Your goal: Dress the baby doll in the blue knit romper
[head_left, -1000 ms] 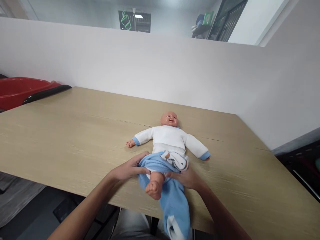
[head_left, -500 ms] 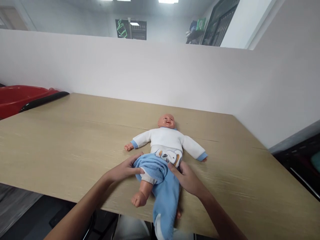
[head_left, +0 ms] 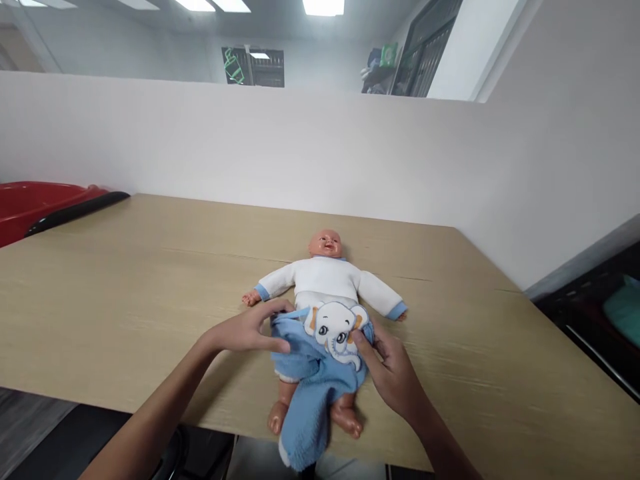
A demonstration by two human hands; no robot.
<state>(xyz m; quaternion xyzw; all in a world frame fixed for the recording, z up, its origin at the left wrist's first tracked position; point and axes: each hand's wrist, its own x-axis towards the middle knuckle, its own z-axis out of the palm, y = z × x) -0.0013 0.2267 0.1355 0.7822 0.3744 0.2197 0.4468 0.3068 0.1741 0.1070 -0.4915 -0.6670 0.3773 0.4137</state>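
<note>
Near the front edge of the counter [head_left: 165, 307], a baby doll [head_left: 325, 277] lies on its back, head towards the pale wall [head_left: 300, 147] and bare feet towards the person. It wears a white top with blue cuffs, its arms stretched out to either side. Blue trousers [head_left: 307, 410] with an elephant patch [head_left: 333, 327] lie over its hips. One trouser leg is bunched high, with a shin and foot coming out of its white-trimmed opening; the other hangs loose between the feet, its end reaching past the counter's edge. The left hand [head_left: 250, 330] is at the side of the waistband, thumb and forefinger spread wide, the thumb against the blue cloth; its remaining fingers are hidden. The right hand [head_left: 387, 363] pinches the trousers at the opposite side, thumb on the patch beside the elephant's ear, fingers behind the fabric. Beyond the counter's far left corner is a red tub [head_left: 40, 203]. Something teal [head_left: 625, 310] sits inside a dark unit [head_left: 583, 320] on the right.
</note>
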